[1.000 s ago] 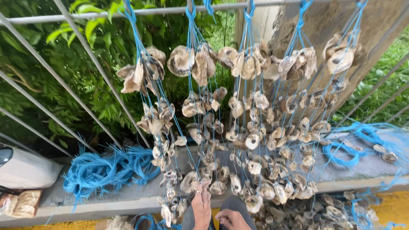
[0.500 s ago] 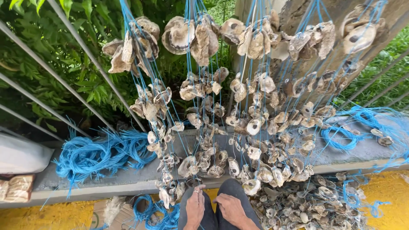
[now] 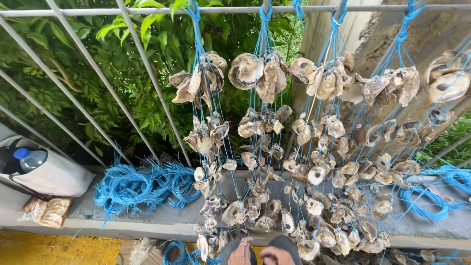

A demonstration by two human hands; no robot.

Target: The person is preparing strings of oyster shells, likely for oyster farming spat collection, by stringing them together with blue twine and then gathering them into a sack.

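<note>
Strings of grey-brown oyster shells threaded on blue cord [image 3: 255,162] hang from a horizontal metal rail [image 3: 147,11], long axis vertical, lowest shells just above and ahead of both hands. Left hand [image 3: 240,252], ring on a finger, sits directly below the lowest shells, nearer them; right hand [image 3: 275,256] just beside it. Both only partly in frame; grip cannot be told. Left of the hands, a loose bundle of blue cord [image 3: 142,186] on a grey concrete ledge [image 3: 162,223]. Beyond: slanted railing bars [image 3: 88,68], green foliage [image 3: 117,54].
</note>
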